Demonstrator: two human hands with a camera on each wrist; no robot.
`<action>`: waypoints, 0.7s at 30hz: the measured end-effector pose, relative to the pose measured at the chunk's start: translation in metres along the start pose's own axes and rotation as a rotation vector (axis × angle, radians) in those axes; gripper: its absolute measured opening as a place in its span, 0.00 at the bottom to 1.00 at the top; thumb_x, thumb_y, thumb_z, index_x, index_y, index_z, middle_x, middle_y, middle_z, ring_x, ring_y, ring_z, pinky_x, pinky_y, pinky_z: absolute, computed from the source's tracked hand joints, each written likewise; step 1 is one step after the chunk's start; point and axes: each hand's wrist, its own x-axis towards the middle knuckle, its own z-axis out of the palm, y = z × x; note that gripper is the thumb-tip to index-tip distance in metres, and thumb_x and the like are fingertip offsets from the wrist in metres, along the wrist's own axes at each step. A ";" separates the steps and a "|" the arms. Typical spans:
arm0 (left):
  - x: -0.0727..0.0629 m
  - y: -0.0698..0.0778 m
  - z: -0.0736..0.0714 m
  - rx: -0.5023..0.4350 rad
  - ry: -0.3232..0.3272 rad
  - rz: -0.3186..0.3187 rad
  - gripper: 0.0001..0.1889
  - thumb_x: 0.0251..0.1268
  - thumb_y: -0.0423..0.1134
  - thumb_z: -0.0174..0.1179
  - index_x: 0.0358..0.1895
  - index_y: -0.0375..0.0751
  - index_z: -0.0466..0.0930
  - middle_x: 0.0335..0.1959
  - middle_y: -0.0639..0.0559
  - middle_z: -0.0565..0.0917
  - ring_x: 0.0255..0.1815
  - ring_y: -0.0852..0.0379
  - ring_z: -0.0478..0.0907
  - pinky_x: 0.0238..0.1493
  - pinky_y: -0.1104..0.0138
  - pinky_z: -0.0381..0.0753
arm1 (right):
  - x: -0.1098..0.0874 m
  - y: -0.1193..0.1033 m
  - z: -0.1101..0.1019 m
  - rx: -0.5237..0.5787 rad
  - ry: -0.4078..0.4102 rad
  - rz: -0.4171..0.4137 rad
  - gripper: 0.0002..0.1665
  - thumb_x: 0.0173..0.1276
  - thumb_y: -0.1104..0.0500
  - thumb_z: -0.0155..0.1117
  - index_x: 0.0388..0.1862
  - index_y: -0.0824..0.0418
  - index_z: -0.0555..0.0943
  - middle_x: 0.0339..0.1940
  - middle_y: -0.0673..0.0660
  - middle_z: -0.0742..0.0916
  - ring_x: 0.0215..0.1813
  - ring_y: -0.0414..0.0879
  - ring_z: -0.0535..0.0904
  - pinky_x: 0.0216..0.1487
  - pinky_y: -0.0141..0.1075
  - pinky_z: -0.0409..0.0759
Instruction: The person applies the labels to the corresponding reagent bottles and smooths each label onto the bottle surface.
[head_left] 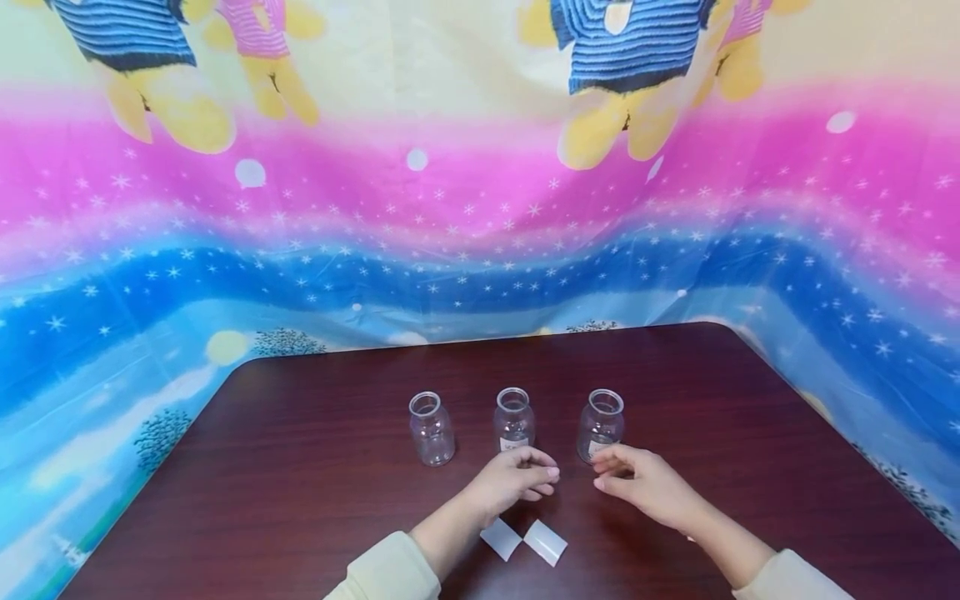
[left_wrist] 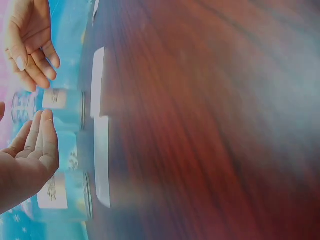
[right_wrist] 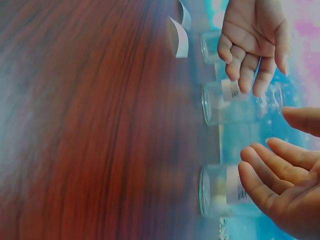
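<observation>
Three clear glass jars stand upright without lids in a row across the table. The left jar [head_left: 433, 437] shows bare glass in the head view. On the middle jar [head_left: 513, 419] is a white label [head_left: 513, 444], partly behind my left hand [head_left: 516, 482]. The right jar [head_left: 602, 419] has a white label [right_wrist: 235, 185] with dark writing, close to the fingertips of my right hand [head_left: 651, 483]. Both hands hover in front of these two jars, palms facing inward, fingers loosely bent around nothing.
Two curled white paper pieces, one left [head_left: 500, 539] and one right [head_left: 546, 543], lie on the dark red-brown wooden table [head_left: 315, 467] near my left wrist. A small white edge [head_left: 690, 539] peeks out by my right wrist. A colourful printed cloth [head_left: 450, 208] hangs behind the table.
</observation>
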 end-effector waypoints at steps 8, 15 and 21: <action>0.006 0.000 0.021 -0.004 -0.033 -0.017 0.11 0.54 0.33 0.54 0.39 0.30 0.73 0.34 0.41 0.79 0.35 0.45 0.77 0.37 0.60 0.75 | -0.012 0.010 -0.015 0.003 -0.014 0.050 0.20 0.57 0.55 0.59 0.43 0.68 0.73 0.37 0.58 0.80 0.41 0.50 0.75 0.37 0.34 0.73; 0.008 0.003 0.040 0.045 -0.076 -0.032 0.11 0.52 0.36 0.56 0.38 0.33 0.75 0.30 0.49 0.80 0.31 0.54 0.78 0.33 0.66 0.75 | -0.029 0.024 -0.026 0.068 -0.017 0.137 0.21 0.59 0.55 0.57 0.46 0.70 0.71 0.39 0.59 0.80 0.42 0.48 0.74 0.37 0.32 0.73; 0.013 0.002 0.055 0.061 -0.090 -0.041 0.10 0.52 0.35 0.57 0.36 0.33 0.75 0.28 0.49 0.80 0.30 0.54 0.78 0.31 0.67 0.75 | -0.041 0.032 -0.037 0.110 -0.028 0.205 0.24 0.60 0.54 0.56 0.48 0.71 0.70 0.40 0.61 0.79 0.41 0.47 0.75 0.36 0.33 0.73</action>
